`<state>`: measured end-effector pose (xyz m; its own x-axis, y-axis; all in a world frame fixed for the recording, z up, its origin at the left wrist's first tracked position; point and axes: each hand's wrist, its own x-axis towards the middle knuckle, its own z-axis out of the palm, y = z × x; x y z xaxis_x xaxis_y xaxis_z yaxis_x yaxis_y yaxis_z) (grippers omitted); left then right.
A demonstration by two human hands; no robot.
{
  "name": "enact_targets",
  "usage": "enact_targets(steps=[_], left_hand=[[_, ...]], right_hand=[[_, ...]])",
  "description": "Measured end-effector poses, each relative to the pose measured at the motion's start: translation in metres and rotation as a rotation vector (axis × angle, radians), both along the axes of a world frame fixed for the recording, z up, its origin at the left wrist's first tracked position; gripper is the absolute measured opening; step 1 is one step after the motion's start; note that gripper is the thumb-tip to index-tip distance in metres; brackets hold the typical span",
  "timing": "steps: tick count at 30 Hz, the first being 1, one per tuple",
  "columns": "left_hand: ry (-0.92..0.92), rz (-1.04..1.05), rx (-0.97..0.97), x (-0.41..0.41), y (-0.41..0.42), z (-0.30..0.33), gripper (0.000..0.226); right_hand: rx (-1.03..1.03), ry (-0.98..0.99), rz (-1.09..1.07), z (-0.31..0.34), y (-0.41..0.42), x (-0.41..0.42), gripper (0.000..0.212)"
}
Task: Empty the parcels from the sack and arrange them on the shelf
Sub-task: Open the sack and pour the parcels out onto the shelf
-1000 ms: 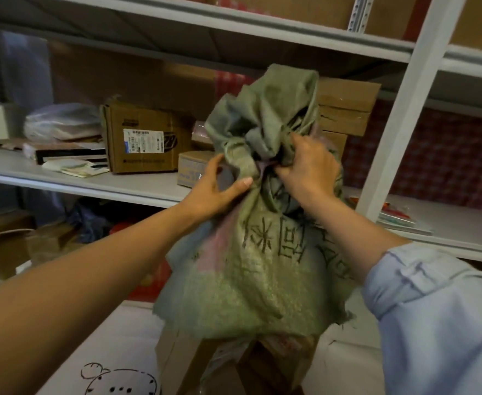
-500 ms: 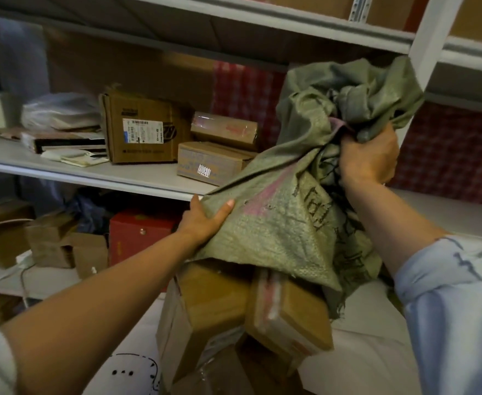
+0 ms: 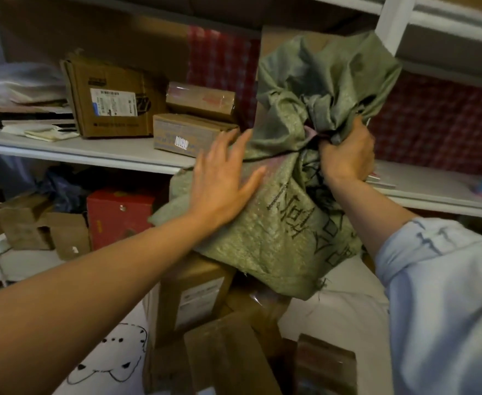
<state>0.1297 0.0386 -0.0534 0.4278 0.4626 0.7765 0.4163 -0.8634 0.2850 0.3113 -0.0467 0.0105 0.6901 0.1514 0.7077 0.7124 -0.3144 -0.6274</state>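
The emptying step looks nearly done: the right hand clenches the bunched sack, held upturned before the shelf, while the left hand lies flat and released against its side. Parcels sit piled beneath its mouth, near. Next, I judge, the sack must be pulled clear and a parcel lifted to the shelf.

The person's right arm wore a light blue sleeve of soft shirt cloth. It was pushed up and gathered above the forearm, so that thick folds and creases lay around its edge, with darker shadow lines between the folds. Below this edge the forearm was bare down to the right hand. The left arm was bare along all its visible length, and no sleeve showed on it. The left hand had short, plain nails. I saw no ring, watch or bracelet on either wrist.
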Motion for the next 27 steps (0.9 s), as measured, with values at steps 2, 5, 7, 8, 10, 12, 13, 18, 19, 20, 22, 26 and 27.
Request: enact_targets(steps=[2, 5, 7, 8, 10, 12, 13, 18, 19, 20, 22, 26, 27], left_hand=[[0.076, -0.066, 0.201, 0.016, -0.022, 0.004, 0.066], [0.23, -0.102, 0.272, 0.036, -0.042, -0.005, 0.068], [0.302, -0.137, 0.329, 0.042, -0.048, -0.017, 0.069], [0.334, -0.163, 0.377, 0.044, -0.051, -0.024, 0.068], [0.394, -0.189, 0.457, 0.049, -0.055, -0.036, 0.066], [0.455, -0.174, 0.453, 0.054, -0.058, -0.045, 0.065], [0.498, -0.163, 0.425, 0.058, -0.056, -0.048, 0.066], [0.661, -0.096, 0.346, 0.068, -0.047, -0.051, 0.072], [0.661, -0.092, 0.345, 0.07, -0.047, -0.054, 0.071], [0.649, -0.088, 0.353, 0.071, -0.048, -0.057, 0.07], [0.608, -0.075, 0.399, 0.075, -0.052, -0.065, 0.068], [0.614, -0.087, 0.424, 0.08, -0.06, -0.072, 0.067], [0.608, -0.092, 0.431, 0.08, -0.061, -0.072, 0.067]], right_hand=[[0.008, -0.001, 0.009, 0.0, -0.003, 0.003, 0.047], [-0.01, 0.0, 0.022, 0.002, -0.006, 0.01, 0.047], [-0.009, 0.015, 0.045, 0.002, -0.007, 0.016, 0.047], [-0.006, 0.02, 0.051, 0.001, -0.006, 0.019, 0.047], [-0.001, 0.015, 0.054, -0.002, -0.006, 0.022, 0.048], [-0.008, 0.002, 0.061, -0.005, -0.007, 0.026, 0.048], [-0.019, -0.002, 0.066, -0.005, -0.008, 0.027, 0.046], [-0.042, -0.013, 0.089, -0.006, -0.015, 0.033, 0.044], [-0.041, -0.012, 0.089, -0.007, -0.016, 0.033, 0.044], [-0.037, -0.009, 0.093, -0.008, -0.017, 0.032, 0.044], [-0.022, -0.007, 0.107, -0.008, -0.018, 0.031, 0.045], [-0.021, -0.018, 0.103, -0.008, -0.022, 0.027, 0.044], [-0.019, -0.016, 0.098, -0.007, -0.022, 0.027, 0.043]])
